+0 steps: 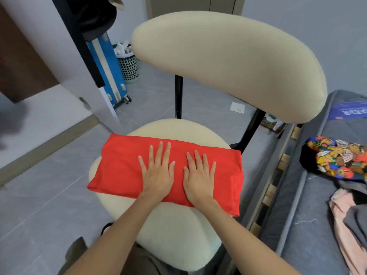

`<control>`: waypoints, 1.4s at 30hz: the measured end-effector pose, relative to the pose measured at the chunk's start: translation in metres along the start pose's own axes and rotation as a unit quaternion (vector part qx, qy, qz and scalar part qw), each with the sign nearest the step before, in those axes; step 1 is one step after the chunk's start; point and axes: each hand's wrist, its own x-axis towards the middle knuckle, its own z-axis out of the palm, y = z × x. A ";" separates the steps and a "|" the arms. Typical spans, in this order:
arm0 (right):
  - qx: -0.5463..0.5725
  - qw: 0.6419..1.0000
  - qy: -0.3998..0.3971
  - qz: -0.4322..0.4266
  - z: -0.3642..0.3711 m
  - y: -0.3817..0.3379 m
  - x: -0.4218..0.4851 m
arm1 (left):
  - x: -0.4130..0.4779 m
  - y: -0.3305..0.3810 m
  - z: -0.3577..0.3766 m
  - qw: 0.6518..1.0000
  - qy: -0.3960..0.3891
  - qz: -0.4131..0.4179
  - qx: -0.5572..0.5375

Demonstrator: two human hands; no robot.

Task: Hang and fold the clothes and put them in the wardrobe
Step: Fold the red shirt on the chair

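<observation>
- Hands: left hand [156, 173] and right hand [199, 177] lay flat and side by side, fingers straight and slightly spread, pressing down on the red garment [119, 165].
- Garment: folded into a rectangle, it lay across the cream chair seat [174, 235].
- Step: apparently smoothing the finished fold; the next move called for lifting the bundle intact and carrying it to the wardrobe.
- Surroundings: unfolded clothes [337, 157] lay on the mattress [309, 225] at right; the white panel [79, 92] at left was possibly a wardrobe door.

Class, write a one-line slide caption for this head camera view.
Both hands, left hand and right hand, press flat on a folded red garment lying across a cream chair seat.
</observation>
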 end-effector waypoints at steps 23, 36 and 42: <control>-0.113 0.961 -0.108 -0.228 -0.031 0.007 -0.059 | -0.030 -0.107 -0.045 0.965 -0.027 -0.202 -0.165; -0.222 0.965 -0.068 -0.119 -0.058 0.021 -0.027 | -0.111 -0.073 -0.046 0.909 -0.207 -0.124 -0.341; -0.022 0.990 -0.123 0.060 -0.061 0.031 -0.039 | -0.119 -0.033 -0.052 0.827 -0.374 -0.121 -0.401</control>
